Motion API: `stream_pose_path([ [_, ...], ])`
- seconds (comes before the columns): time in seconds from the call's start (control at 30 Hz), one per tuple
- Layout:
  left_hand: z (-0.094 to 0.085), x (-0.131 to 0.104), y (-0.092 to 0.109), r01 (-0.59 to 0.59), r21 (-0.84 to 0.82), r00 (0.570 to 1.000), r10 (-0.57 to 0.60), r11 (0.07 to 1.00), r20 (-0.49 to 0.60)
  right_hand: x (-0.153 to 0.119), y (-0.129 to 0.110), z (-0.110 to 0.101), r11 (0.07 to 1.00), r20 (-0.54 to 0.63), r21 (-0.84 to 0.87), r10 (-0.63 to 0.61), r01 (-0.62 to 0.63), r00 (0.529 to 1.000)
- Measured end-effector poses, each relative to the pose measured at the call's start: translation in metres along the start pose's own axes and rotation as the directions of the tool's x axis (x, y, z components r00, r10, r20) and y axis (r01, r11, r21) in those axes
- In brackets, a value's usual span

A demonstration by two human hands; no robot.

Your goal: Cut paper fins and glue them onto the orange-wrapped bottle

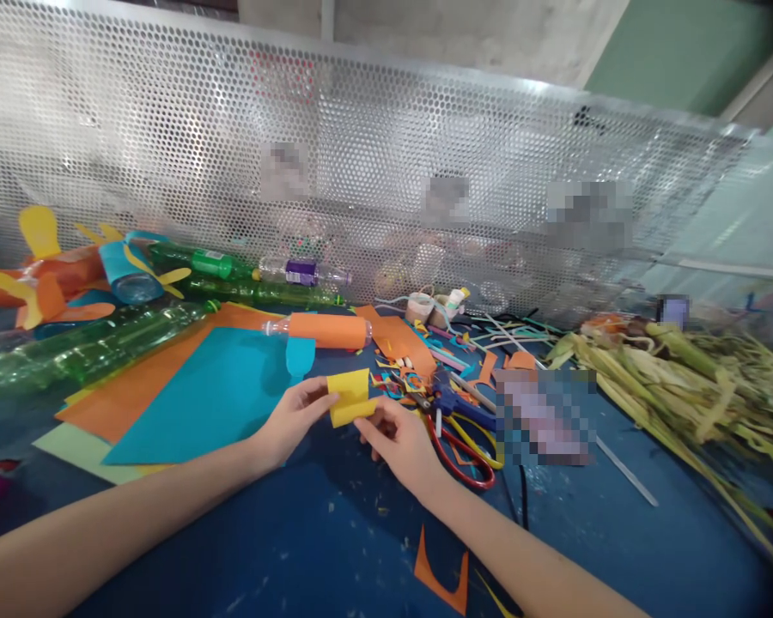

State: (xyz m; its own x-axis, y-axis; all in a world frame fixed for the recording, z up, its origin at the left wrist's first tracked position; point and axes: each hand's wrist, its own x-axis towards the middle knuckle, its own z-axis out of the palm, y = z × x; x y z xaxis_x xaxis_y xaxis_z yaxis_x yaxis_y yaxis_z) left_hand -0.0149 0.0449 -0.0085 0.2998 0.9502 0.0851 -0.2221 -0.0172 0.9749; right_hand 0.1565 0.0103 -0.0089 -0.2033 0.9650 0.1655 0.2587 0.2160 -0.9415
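A small folded piece of yellow paper [349, 396] is held between both hands above the blue table [309, 541]. My left hand [295, 421] pinches its left edge with thumb and fingers. My right hand [399, 439] grips its lower right corner. Just behind the paper lies a plastic bottle wrapped in orange paper [325, 330] with a blue strip hanging from it. A blue sheet [206, 399] lies on orange sheets [129, 386] left of my left hand.
Red-handled scissors [460, 451] and blue-handled scissors [454, 402] lie right of my right hand among paper scraps. Green bottles [70, 352] and paper-decorated bottles [70, 275] sit at the left. Dried corn husks [689, 386] pile at the right. A perforated metal screen [361, 154] stands behind. An orange scrap [441, 579] lies near the front.
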Motion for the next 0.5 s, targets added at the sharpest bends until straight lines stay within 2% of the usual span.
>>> stream_pose_path([
  [0.13, 0.0020, -0.0020, 0.0029, 0.012, 0.044, 1.000, -0.012, 0.999, -0.010, 0.0021, 0.0020, 0.0001, 0.999, -0.048, 0.026, 0.036, -0.035, 0.998],
  [0.33, 0.0025, -0.0047, 0.0045, -0.001, 0.031, 0.994, -0.003, 1.000, 0.110, 0.0036, 0.0031, -0.0021, 0.998, -0.043, 0.036, 0.058, -0.056, 0.997],
  [0.5, 0.0027, -0.0051, 0.0040, 0.022, 0.001, 0.994, -0.022, 1.000, 0.110, 0.0038, 0.0042, -0.0024, 0.999, -0.032, 0.017, 0.049, -0.049, 0.998],
])
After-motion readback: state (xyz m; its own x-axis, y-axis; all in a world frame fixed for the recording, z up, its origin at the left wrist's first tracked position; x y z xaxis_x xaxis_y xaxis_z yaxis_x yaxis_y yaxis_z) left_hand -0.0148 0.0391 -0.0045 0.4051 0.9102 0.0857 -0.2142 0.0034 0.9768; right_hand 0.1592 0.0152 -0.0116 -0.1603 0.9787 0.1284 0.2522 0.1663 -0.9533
